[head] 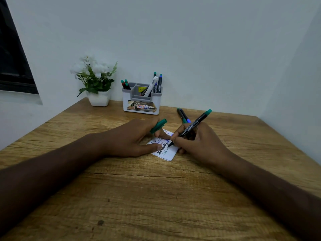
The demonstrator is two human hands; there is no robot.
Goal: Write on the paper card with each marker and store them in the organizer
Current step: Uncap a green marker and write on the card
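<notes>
I'm mid-task — my right hand [196, 141] grips a marker [192, 128] writing on the paper card [171, 153], left hand [137, 138] pinching its cap [158, 125]; behind the card, organizer [141, 101] part-filled — two markers [183, 116] left

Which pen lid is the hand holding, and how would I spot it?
Start at the wooden table and find the small white paper card covered in scribbles. The left hand rests on it, gripping a short green plastic cap. Unlike the long black markers nearby, it is stubby and all green.
</notes>
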